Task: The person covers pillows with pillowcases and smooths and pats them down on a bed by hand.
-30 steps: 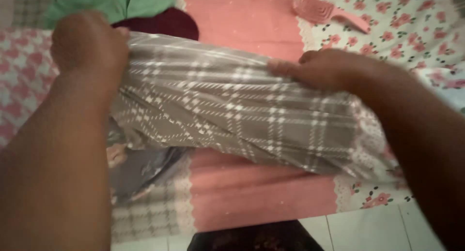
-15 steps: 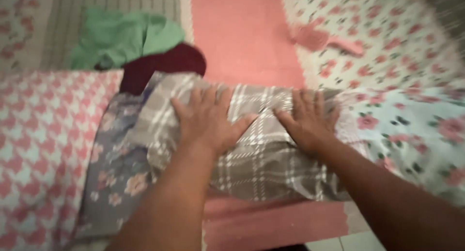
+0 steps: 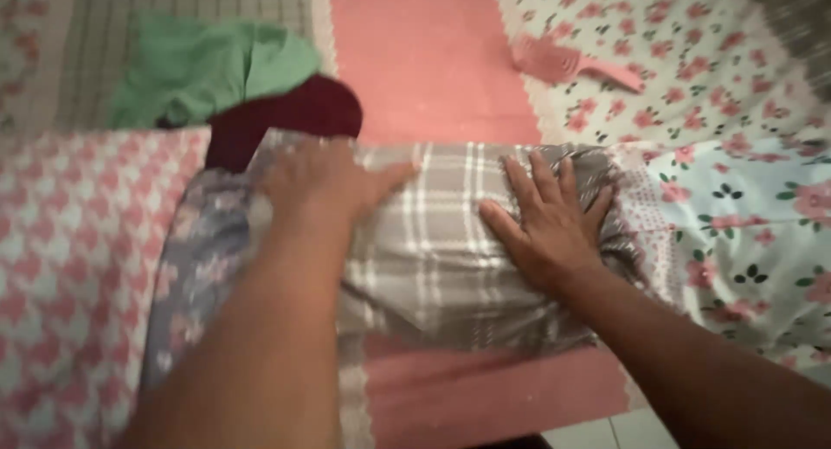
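A grey cloth with a white check pattern [image 3: 437, 250] lies folded on the pink middle strip of a bedsheet [image 3: 424, 59]. My left hand [image 3: 325, 185] rests flat on the cloth's left part, blurred, fingers pointing right. My right hand [image 3: 550, 219] presses flat on its right part, fingers spread and pointing away from me. Neither hand grips anything. Under the cloth's left edge a grey-blue floral fabric [image 3: 195, 276] shows.
A green garment [image 3: 208, 68] and a dark maroon one [image 3: 294, 116] lie behind the cloth at the left. A pink comb [image 3: 567, 64] lies on the floral sheet at the back right. A pink patterned fabric [image 3: 69, 267] covers the left; a light floral fabric [image 3: 744, 232] the right.
A second ago both hands held the checked cloth up and stretched. It has since been laid down, and the hands now press flat on it, having slid apart since half a second ago.
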